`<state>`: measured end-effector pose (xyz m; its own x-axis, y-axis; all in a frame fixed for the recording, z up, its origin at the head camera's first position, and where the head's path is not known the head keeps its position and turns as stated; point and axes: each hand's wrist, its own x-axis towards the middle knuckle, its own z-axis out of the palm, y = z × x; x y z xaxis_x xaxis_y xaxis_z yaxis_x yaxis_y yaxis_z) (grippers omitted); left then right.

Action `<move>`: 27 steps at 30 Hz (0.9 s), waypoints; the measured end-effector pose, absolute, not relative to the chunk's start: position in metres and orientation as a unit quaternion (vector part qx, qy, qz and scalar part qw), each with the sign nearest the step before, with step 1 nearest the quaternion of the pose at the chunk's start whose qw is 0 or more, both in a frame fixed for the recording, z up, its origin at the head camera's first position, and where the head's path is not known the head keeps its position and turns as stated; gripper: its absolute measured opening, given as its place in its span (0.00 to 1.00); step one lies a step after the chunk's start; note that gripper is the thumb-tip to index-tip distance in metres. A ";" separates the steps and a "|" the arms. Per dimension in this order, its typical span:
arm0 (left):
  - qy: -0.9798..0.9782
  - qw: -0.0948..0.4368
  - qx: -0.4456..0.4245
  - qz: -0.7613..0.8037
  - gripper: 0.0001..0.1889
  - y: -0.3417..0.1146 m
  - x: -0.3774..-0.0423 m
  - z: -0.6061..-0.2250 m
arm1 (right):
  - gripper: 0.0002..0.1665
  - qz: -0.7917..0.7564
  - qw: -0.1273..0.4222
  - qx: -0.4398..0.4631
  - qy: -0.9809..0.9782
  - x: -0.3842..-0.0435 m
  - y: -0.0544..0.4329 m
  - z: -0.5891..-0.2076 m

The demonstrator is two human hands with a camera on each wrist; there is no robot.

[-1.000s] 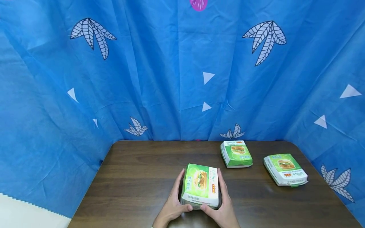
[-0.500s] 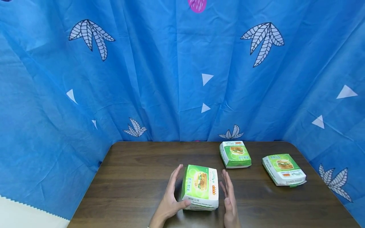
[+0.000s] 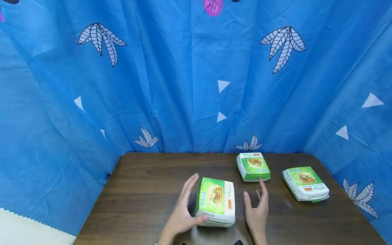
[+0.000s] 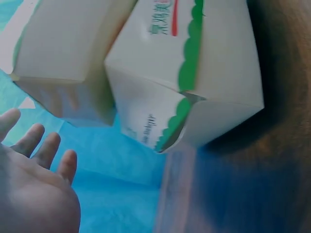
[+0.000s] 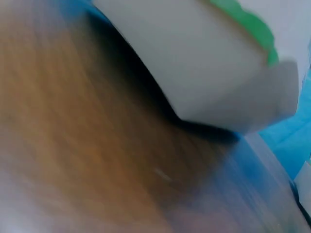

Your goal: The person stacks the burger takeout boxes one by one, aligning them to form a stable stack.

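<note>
A green and white hamburger box [image 3: 214, 200] with a burger picture stands near the front middle of the table. In the left wrist view it is the upper box [image 4: 53, 43], resting on a lower hamburger box [image 4: 150, 77] with scalloped green flaps. My left hand [image 3: 180, 215] is beside the stack's left side, fingers extended, its thumb over the top box's front corner; contact is unclear. To the stack's right, apart from it, my right hand [image 3: 258, 214] has its fingers spread and holds nothing. The right wrist view shows the stack's lower box [image 5: 194, 63] but not the hand.
Two more hamburger boxes lie on the brown wooden table [image 3: 147, 190]: one box [image 3: 253, 166] at the back right, another box [image 3: 306, 183] further right. A blue patterned curtain [image 3: 171, 85] hangs behind and at both sides of the table.
Both hands held the stack's sides a second ago. They have let go; the right hand has moved off to the right, while the left stays close. The stack stays in place.
</note>
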<state>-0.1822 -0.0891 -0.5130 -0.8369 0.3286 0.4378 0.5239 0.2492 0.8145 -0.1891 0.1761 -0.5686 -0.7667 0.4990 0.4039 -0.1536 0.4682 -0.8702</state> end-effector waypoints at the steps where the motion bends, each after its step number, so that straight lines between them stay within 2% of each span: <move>1: -0.787 0.087 -0.271 -0.547 0.56 -0.089 -0.182 -0.512 | 0.47 0.500 0.327 -0.119 -0.793 -0.192 0.178 -0.569; 7: -0.794 0.081 -0.268 -0.540 0.56 -0.089 -0.181 -0.503 | 0.54 0.493 0.364 -0.146 -0.777 -0.208 0.189 -0.574; 11: -0.797 0.055 -0.251 -0.546 0.56 -0.088 -0.181 -0.498 | 0.57 0.480 0.381 -0.155 -0.775 -0.217 0.195 -0.576; 19: -0.798 0.018 -0.239 -0.552 0.60 -0.089 -0.181 -0.485 | 0.63 0.480 0.365 -0.159 -0.781 -0.232 0.202 -0.574; 27: -0.790 -0.006 -0.213 -0.575 0.58 -0.085 -0.181 -0.476 | 0.71 0.471 0.340 -0.172 -0.796 -0.243 0.206 -0.571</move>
<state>-0.1810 -0.0847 -0.4755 -0.9094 0.3430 0.2354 0.3294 0.2481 0.9110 -0.2430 0.2058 -0.5713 -0.7096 0.5936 0.3795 -0.0471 0.4974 -0.8662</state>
